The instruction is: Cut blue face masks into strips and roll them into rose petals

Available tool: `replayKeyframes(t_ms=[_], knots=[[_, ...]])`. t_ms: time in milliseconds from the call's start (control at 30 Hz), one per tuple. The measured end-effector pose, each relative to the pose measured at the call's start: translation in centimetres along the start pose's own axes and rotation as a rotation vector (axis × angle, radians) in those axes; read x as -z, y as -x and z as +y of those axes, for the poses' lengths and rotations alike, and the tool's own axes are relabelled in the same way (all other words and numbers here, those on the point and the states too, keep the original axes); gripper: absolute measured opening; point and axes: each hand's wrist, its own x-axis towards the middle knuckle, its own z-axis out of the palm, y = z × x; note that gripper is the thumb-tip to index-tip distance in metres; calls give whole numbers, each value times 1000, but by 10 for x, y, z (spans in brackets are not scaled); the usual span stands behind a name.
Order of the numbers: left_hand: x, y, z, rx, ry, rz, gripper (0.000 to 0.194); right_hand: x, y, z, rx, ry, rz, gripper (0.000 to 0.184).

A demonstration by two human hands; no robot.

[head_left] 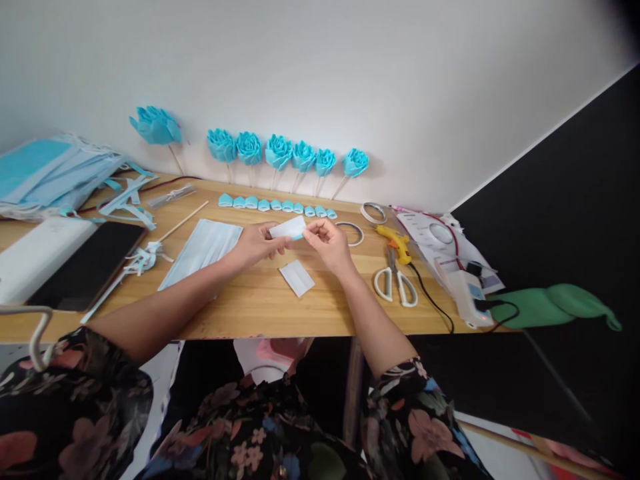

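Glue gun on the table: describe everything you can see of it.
The glue gun has a yellow, plastic-looking body and an orange trigger. It lies on the wooden table, right of both hands, nozzle end pointing left and away from the person. The blades of the white-handled scissors reach its trigger area; contact is unclear. A black cord runs from its handle toward the table's front edge. Neither hand touches it. Whether it is hot cannot be told.
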Motion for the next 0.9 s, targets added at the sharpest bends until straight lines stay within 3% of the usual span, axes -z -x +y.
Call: replayKeyframes(t_ms=[200, 467, 700, 900], knots=[[1, -2, -5, -20, -7, 33, 37, -1, -1, 6, -3, -53, -29, 32], [-2, 6, 7, -53, -72, 50, 29, 3, 0, 4, -62, -98, -172, 64], [0, -1, -4, -94, -53, 85, 35, 2, -1, 12, -44, 9, -133, 56], [2, -2, -5, -191, 15, 214, 43, -2, 1, 9, -40, 86, -149, 44]])
